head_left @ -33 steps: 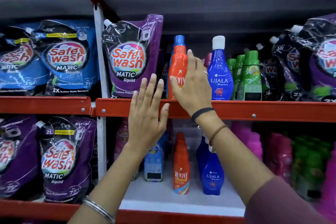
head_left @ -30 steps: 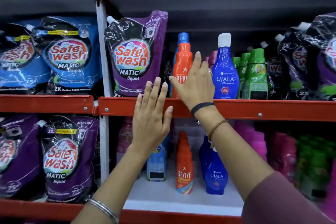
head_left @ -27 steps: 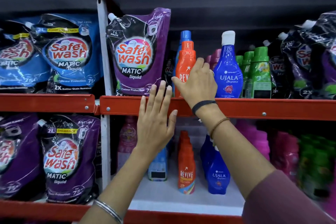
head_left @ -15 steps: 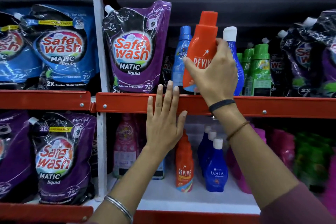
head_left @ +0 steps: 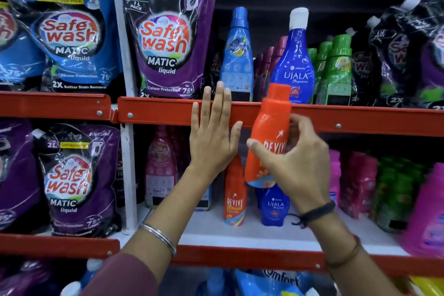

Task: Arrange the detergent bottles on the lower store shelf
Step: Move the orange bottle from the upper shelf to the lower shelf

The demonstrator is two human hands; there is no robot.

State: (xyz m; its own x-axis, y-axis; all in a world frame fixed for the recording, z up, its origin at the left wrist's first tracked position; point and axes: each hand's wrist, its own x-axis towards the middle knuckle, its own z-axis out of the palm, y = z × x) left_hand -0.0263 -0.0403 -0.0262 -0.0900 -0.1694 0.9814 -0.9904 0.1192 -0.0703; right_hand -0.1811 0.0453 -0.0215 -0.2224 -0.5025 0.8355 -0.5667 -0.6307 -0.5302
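Note:
My right hand (head_left: 295, 166) grips an orange Revive bottle (head_left: 270, 127), held upright in front of the red rail (head_left: 168, 113) of the upper shelf, above the lower shelf (head_left: 240, 233). My left hand (head_left: 213, 137) is flat with fingers apart, resting against that rail just left of the bottle. On the lower shelf stand another orange Revive bottle (head_left: 234, 197) and a blue Ujala bottle (head_left: 275, 206), directly below the held one. A light blue bottle (head_left: 237, 55) and a tall blue Ujala bottle (head_left: 294, 65) stand on the upper shelf.
Purple Safewash pouches (head_left: 165, 38) and blue Safewash pouches (head_left: 69, 36) fill the left. Green bottles (head_left: 336, 72) stand on the upper shelf at right. Pink bottles (head_left: 355, 182) and green bottles (head_left: 396, 190) crowd the lower shelf's right side; a pink bottle (head_left: 159, 163) stands left.
My right hand lifted the orange Revive bottle off the upper shelf and brought it down in front of the rail. My left hand stayed on the rail.

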